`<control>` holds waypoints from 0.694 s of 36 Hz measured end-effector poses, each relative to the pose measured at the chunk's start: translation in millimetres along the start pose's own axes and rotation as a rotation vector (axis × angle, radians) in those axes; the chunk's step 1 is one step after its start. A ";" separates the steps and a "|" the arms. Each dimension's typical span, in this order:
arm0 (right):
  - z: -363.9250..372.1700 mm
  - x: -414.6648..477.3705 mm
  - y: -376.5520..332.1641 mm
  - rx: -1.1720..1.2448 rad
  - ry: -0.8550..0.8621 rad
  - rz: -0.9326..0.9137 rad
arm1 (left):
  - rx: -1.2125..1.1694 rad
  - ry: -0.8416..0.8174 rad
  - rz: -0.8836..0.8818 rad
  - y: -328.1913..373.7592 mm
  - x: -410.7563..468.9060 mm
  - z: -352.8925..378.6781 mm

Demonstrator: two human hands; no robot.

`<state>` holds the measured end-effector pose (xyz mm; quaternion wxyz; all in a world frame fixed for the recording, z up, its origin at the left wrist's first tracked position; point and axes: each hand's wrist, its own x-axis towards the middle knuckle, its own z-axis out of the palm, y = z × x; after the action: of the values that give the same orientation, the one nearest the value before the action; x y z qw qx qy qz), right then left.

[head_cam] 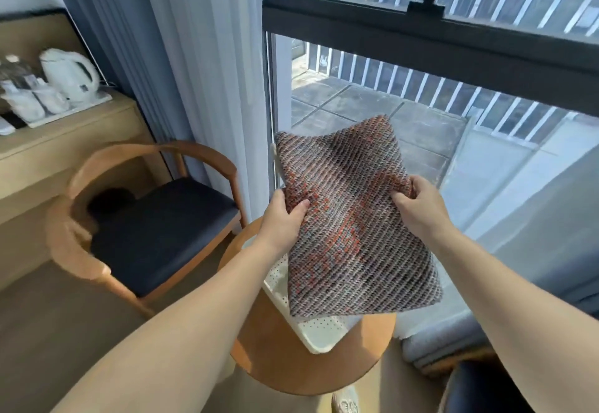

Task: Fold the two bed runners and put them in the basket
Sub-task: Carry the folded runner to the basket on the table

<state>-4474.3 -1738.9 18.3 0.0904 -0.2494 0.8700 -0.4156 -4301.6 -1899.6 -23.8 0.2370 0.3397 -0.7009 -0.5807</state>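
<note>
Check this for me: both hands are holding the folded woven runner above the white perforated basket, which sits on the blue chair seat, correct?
Not quite. In the head view the basket sits on the round wooden table, not the chair. Both the left hand and right hand do hold the runner above it.

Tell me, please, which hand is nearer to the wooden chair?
Left. The left hand grips the bed runner on the side facing the chair; the right hand grips the far side.

the folded bed runner [353, 218], a coarse weave of grey, brown and orange-red, is held up flat in the air, tilted, gripped at its two side edges. beneath its lower part sits the basket [319, 331], white and perforated with small holes, resting on a round wooden surface; only its near corner and left rim show.
</note>
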 end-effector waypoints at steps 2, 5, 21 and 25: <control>12.5 25.0 6.9 -0.006 -0.037 -0.016 | 0.002 0.036 -0.025 -9.3 16.3 5.0; 31.9 61.8 15.1 -0.021 -0.135 -0.030 | -0.005 0.100 -0.079 -21.5 38.9 13.5; 129.4 137.3 66.9 -0.065 -0.348 -0.019 | -0.066 0.300 -0.433 -124.7 89.5 47.9; 162.8 121.5 93.8 -0.064 -0.460 0.002 | -0.009 0.311 -0.607 -159.3 73.5 49.8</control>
<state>-4553.1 -1861.4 -151.5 0.2788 -0.3394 0.8395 -0.3199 -4354.1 -1937.4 -194.2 0.1588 0.6162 -0.5207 -0.5692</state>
